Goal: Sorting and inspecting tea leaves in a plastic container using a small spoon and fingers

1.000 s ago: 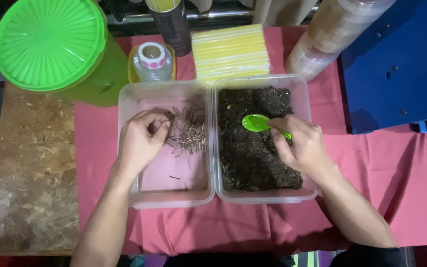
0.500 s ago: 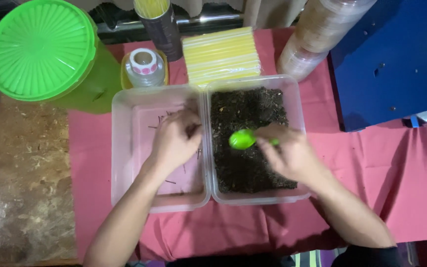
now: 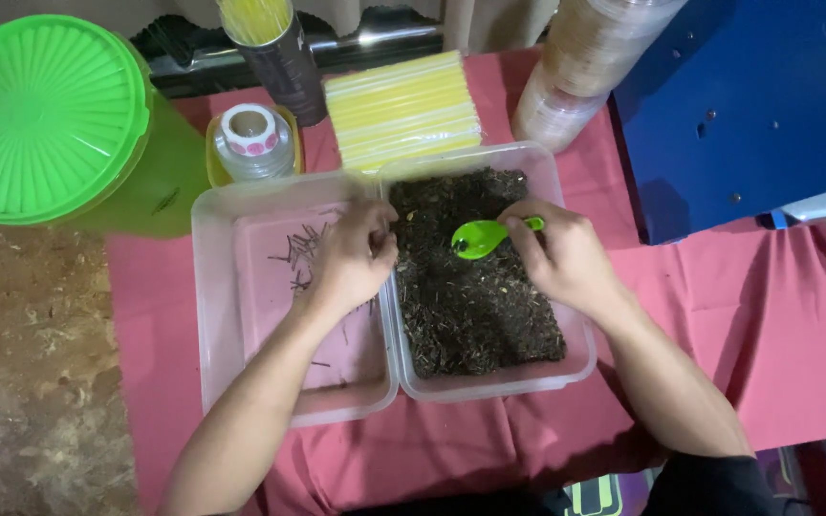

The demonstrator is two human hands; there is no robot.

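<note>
Over the two clear plastic tubs set side by side on the red cloth (image 3: 776, 315), both of the person's hands are at work: the right hand (image 3: 566, 256) has its fingers closed around the handle of a small green spoon (image 3: 483, 236), whose bowl hovers just above the dark loose leaves filling the right tub (image 3: 566, 368). The left hand (image 3: 354, 256) sits curled at the shared edge of the tubs, fingertips pinched together near the rim, though I cannot tell whether anything is caught between them. Beneath it the left tub (image 3: 217, 315) holds only a thin scatter of dark twigs (image 3: 300, 256). Behind the tubs lie a stack of yellow straws (image 3: 402, 110), a roll of stickers (image 3: 250, 134) and a big green lidded container (image 3: 45, 115)
</note>
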